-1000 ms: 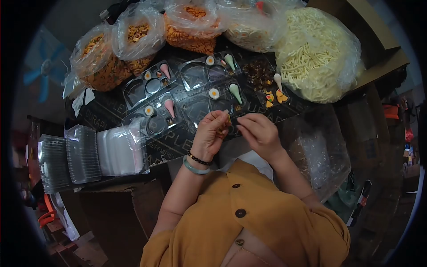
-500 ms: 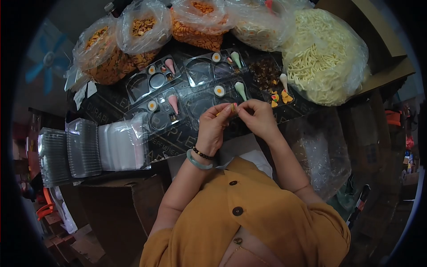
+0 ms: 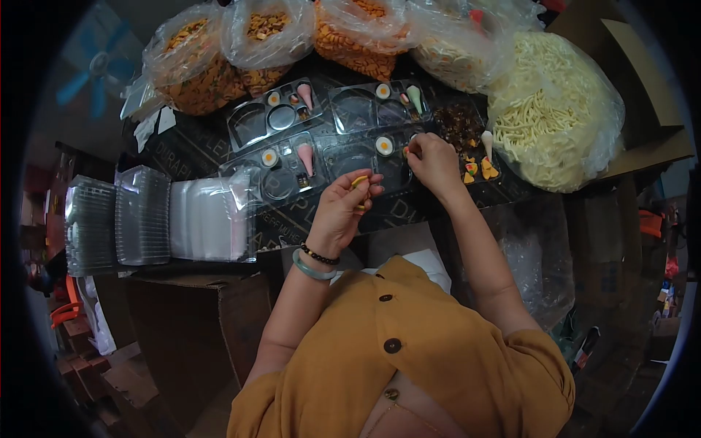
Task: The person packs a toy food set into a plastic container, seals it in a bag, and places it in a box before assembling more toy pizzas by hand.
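Observation:
My left hand [image 3: 343, 207] is closed on small yellow pieces [image 3: 359, 181], in front of the clear trays. Over the right end of the front middle tray [image 3: 347, 162], my right hand [image 3: 434, 164] has its fingers pinched together; a tiny orange bit shows at the fingertips. That tray holds a fried-egg piece [image 3: 384, 146]. The front left tray [image 3: 281, 188] has an egg piece and a pink cone [image 3: 305, 158]. Two more trays behind hold egg pieces, a pink cone [image 3: 304, 95] and a green cone [image 3: 415, 98]. Yellow pieces [image 3: 488, 168] and a white cone [image 3: 487, 143] lie at the right.
Open plastic bags of orange pieces [image 3: 197, 84] line the back. A large bag of cream strands [image 3: 540, 117] stands at the right, beside brown bits [image 3: 458, 127]. Stacked clear trays [image 3: 142, 219] are at the left, with cardboard boxes [image 3: 182, 321] below.
My hands have parted. The right one moved from beside the left to over the front middle tray, while the left stays near the body. The view has shifted slightly.

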`<state>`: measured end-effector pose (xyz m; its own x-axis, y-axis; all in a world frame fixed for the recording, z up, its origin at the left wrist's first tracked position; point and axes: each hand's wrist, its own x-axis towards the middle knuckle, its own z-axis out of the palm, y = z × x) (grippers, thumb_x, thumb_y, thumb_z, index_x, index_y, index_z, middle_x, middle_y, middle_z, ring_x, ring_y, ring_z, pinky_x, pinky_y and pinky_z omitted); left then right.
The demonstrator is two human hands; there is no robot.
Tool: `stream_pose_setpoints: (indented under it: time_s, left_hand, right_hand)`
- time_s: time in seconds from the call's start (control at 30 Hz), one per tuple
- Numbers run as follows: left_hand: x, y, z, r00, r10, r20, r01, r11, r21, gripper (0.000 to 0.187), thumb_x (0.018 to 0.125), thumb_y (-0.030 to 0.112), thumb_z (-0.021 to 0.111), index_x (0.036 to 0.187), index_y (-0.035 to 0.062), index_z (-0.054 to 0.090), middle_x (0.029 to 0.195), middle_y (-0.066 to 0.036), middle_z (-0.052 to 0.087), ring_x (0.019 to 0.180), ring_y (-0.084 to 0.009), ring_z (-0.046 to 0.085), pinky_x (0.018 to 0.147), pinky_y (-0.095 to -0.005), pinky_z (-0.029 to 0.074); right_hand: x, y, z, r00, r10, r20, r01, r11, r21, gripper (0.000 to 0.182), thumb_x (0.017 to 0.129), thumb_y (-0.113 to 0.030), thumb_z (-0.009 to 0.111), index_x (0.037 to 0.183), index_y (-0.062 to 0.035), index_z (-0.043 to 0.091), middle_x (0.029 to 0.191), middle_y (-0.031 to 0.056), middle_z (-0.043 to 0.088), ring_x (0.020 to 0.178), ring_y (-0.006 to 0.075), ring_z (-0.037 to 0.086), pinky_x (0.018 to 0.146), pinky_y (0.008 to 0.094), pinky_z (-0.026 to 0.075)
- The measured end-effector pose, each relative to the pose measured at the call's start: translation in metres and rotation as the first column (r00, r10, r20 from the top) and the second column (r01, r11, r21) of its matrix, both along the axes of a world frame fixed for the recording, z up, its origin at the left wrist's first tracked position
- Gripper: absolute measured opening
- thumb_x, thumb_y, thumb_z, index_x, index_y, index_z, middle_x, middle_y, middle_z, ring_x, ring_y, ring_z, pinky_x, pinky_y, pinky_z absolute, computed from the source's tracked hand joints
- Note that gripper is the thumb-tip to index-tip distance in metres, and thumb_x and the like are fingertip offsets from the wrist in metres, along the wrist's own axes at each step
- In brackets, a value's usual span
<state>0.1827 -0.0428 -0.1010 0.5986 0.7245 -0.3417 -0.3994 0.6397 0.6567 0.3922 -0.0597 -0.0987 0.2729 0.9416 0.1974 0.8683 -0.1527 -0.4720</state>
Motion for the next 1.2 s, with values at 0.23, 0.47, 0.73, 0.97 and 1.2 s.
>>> stream_pose_setpoints:
  time_s: [0.23, 0.47, 0.73, 0.97, 1.2]
  left_hand:
    - [-0.010, -0.007, 0.007, 0.978, 0.128, -0.165, -0.094, 0.975, 0.200, 0.035, 0.088, 0.006, 0.058, 0.122, 0.0001, 0.053, 0.088, -0.001, 0.061, 0.071, -0.0048, 0.055, 0.057, -0.0156, 0.041]
    - [-0.044, -0.001, 0.008, 0.928, 0.039, -0.371, 0.103, 0.929, 0.356, 0.037, 0.086, 0.002, 0.054, 0.122, 0.0015, 0.054, 0.080, 0.005, 0.058, 0.060, 0.0000, 0.042, 0.052, -0.0147, 0.034]
    - [-0.086, 0.005, 0.019, 0.975, -0.079, -0.206, 0.146, 0.932, 0.331, 0.046, 0.087, 0.003, 0.050, 0.132, 0.0016, 0.042, 0.089, -0.003, 0.061, 0.064, -0.0025, 0.047, 0.053, -0.0154, 0.036]
    - [-0.098, 0.028, 0.008, 0.847, 0.375, -0.377, -0.198, 0.880, 0.432, 0.037, 0.086, 0.000, 0.050, 0.122, -0.0001, 0.046, 0.101, -0.006, 0.059, 0.076, -0.0063, 0.055, 0.058, -0.0155, 0.041]
    - [-0.107, 0.035, -0.015, 0.819, 0.397, -0.415, -0.204, 0.876, 0.437, 0.038, 0.083, -0.002, 0.051, 0.121, -0.0009, 0.048, 0.102, -0.006, 0.057, 0.079, -0.0067, 0.054, 0.061, -0.0161, 0.041]
  right_hand:
    - [-0.045, -0.016, 0.031, 0.948, 0.296, -0.115, -0.253, 0.924, 0.287, 0.009, 0.078, -0.006, 0.064, 0.085, -0.0039, 0.066, 0.081, 0.0096, 0.059, 0.076, 0.0264, 0.060, 0.066, 0.0353, 0.046]
    - [-0.084, -0.014, 0.029, 0.695, 0.670, -0.262, -0.606, 0.741, 0.289, 0.018, 0.077, 0.001, 0.064, 0.095, -0.0012, 0.064, 0.092, 0.0107, 0.060, 0.080, 0.0244, 0.062, 0.066, 0.0306, 0.050]
    - [-0.110, 0.007, 0.027, 0.694, 0.666, -0.274, -0.619, 0.746, 0.247, 0.017, 0.077, -0.001, 0.065, 0.094, -0.0010, 0.064, 0.089, 0.0102, 0.061, 0.075, 0.0220, 0.063, 0.065, 0.0286, 0.050]
    - [-0.133, 0.075, -0.001, 0.793, 0.336, -0.508, -0.364, 0.930, 0.047, 0.020, 0.075, -0.017, 0.067, 0.090, -0.0032, 0.068, 0.078, 0.0122, 0.065, 0.072, 0.0253, 0.064, 0.067, 0.0338, 0.049]
    - [-0.152, 0.088, 0.001, 0.940, 0.300, -0.164, -0.294, 0.954, 0.061, 0.014, 0.074, -0.020, 0.064, 0.079, -0.0088, 0.069, 0.073, 0.0098, 0.066, 0.071, 0.0254, 0.064, 0.069, 0.0399, 0.048]
